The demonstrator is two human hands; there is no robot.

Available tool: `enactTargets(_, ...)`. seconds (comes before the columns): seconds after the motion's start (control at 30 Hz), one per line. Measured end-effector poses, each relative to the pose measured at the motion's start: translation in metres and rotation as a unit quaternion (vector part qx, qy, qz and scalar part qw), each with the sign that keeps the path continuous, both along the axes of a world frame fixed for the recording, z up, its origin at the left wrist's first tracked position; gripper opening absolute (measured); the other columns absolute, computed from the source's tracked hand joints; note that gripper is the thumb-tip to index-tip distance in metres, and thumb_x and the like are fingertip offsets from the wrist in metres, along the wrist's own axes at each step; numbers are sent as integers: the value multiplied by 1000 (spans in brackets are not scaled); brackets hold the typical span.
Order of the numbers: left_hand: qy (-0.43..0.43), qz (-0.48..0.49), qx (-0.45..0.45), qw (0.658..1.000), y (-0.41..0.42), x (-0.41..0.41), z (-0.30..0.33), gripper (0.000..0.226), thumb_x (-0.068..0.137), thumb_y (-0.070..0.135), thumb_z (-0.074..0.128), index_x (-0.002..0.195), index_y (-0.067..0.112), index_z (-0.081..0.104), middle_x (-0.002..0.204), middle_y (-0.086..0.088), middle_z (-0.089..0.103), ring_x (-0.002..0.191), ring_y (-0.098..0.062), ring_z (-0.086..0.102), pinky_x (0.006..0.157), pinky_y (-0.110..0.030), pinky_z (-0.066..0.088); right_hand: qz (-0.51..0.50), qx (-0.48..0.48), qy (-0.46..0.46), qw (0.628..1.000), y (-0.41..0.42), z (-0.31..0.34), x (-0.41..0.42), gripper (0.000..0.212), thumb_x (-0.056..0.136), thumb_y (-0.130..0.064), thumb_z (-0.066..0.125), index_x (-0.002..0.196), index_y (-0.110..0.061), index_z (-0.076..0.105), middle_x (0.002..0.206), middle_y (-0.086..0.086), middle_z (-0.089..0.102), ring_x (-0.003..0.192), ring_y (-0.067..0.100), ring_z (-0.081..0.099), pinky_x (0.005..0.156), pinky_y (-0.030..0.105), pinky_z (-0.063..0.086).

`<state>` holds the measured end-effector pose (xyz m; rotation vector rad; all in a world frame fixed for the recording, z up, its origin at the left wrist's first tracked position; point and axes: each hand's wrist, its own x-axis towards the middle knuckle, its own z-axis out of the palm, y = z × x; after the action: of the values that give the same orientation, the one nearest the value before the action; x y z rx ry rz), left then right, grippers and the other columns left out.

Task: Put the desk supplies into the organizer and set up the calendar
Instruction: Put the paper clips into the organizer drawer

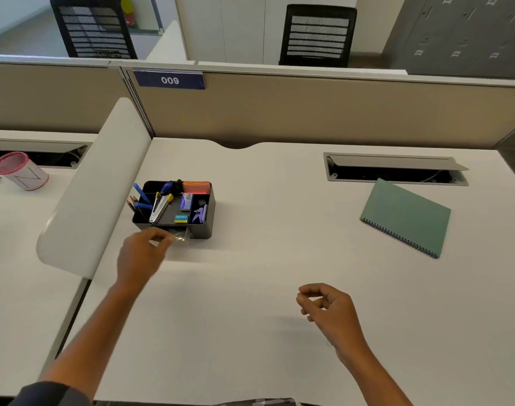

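A black organizer (205, 228) stands on the white desk left of centre, filled with blue pens, pencils, a cutter, small boxes, an eraser and a purple stapler. Its small clear front drawer (180, 234) is pulled out a little. My left hand (142, 253) reaches to that drawer and its fingertips pinch the drawer's front edge. My right hand (328, 307) hovers over the desk near the front, fingers loosely curled, holding nothing. The green spiral-bound calendar (405, 216) lies flat at the right.
A white rounded divider (95, 194) borders the desk on the left. Beyond it a pink-rimmed cup (22, 171) stands on the neighbouring desk. An open cable hatch (394, 169) sits behind the calendar. A beige partition runs along the back.
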<state>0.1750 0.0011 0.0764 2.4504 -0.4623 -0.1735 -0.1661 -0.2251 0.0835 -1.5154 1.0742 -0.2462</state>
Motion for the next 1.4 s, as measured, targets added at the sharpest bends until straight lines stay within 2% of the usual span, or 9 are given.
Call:
enactTargets(0.13, -29, 8, 30, 999, 3, 29, -6, 4, 92, 33, 79, 91, 30, 77, 89, 5, 75, 78, -22, 70, 68, -36, 53, -10, -68, 71, 995, -21, -16, -21, 11, 86, -21, 82, 88, -30, 77, 78, -11, 76, 67, 14, 73, 71, 42, 64)
enactTargets(0.27, -43, 22, 78, 996, -3, 37, -13, 8, 91, 34, 79, 93, 26, 80, 93, -2, 76, 88, -31, 69, 69, -38, 52, 28, -188, 206, 960, -35, -32, -43, 16, 87, -28, 78, 75, -34, 69, 73, -24, 70, 61, 2, 65, 56, 26, 52)
enactTargets(0.4, -27, 18, 106, 994, -9, 38, -17, 12, 92, 32, 79, 96, 22, 82, 95, -7, 77, 93, -34, 69, 71, -38, 51, 73, -235, 281, 928, -38, -43, -60, 17, 90, -24, 74, 78, -33, 65, 81, -21, 67, 69, 1, 62, 59, 24, 47)
enactTargets(0.57, -30, 17, 103, 994, -8, 41, -20, 17, 93, 32, 77, 103, 19, 83, 95, -9, 78, 90, -36, 70, 69, -36, 51, 179, -254, 308, 899, -33, -53, -67, 18, 92, -18, 69, 86, -35, 65, 86, -19, 62, 71, 1, 61, 58, 15, 41)
enactTargets(0.73, -59, 25, 57, 996, -6, 36, -16, 14, 96, 29, 74, 103, 19, 81, 98, -8, 77, 89, -34, 70, 69, -40, 54, 258, -272, 336, 864, -30, -60, -71, 21, 92, -20, 68, 92, -38, 60, 90, -16, 55, 76, 4, 57, 56, 15, 35)
enactTargets(1.07, -94, 51, -51, 993, -7, -36, -2, 9, 95, 26, 75, 97, 19, 80, 80, 1, 70, 67, -25, 65, 66, -34, 49, 296, -298, 360, 833, -28, -70, -71, 19, 94, -20, 66, 82, -30, 55, 86, -12, 56, 71, 6, 56, 54, 17, 32)
enactTargets(1.23, -49, 13, -73, 996, -13, -82, -19, 4, 92, 25, 79, 90, 28, 78, 76, 12, 70, 58, -11, 62, 64, -35, 55, 322, -295, 375, 818, -24, -67, -64, 7, 96, -18, 62, 92, -23, 58, 100, -7, 61, 88, 13, 64, 72, 26, 51)
enactTargets(1.33, -5, -28, -97, 995, -20, -109, -30, 7, 90, 25, 81, 91, 32, 79, 75, 21, 70, 56, -9, 60, 60, -27, 52, 332, -278, 372, 821, -22, -66, -62, 14, 95, -16, 60, 88, -25, 52, 102, -7, 61, 91, 13, 64, 73, 26, 50)
enactTargets(1.4, 41, -86, -115, 989, -25, -129, -37, 10, 89, 23, 82, 93, 32, 80, 80, 21, 73, 55, -10, 60, 58, -26, 52, 295, -246, 339, 859, -21, -65, -58, 22, 95, -13, 58, 80, -26, 48, 92, -8, 63, 81, 7, 63, 64, 23, 47)
